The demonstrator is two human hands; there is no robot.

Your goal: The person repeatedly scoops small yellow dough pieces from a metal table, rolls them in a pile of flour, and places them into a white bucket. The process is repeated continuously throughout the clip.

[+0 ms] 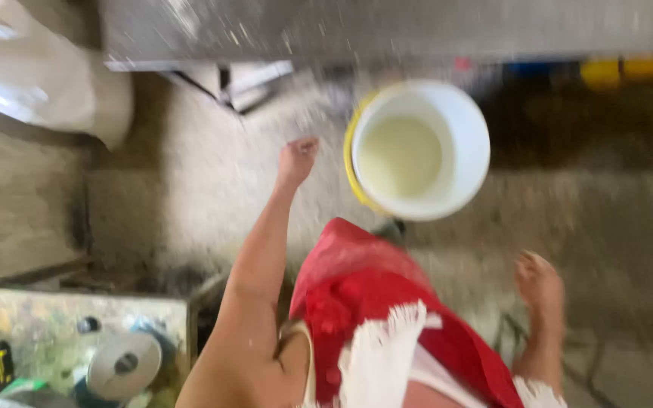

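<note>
Your left hand (297, 160), closed in a loose fist, hangs just left of the white bucket (419, 149) holding pale liquid; your right hand (539, 281) hangs open and empty, near right.

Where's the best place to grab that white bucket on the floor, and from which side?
Grip the white bucket at its near-left rim, coming from above with the left hand, the closest one. It stands upright and open, with pale liquid inside, so keep it level. No handle is visible in the blur.

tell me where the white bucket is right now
In the head view the white bucket sits on the concrete floor at upper centre, just right of the person's left hand and above the red cloth.
</note>
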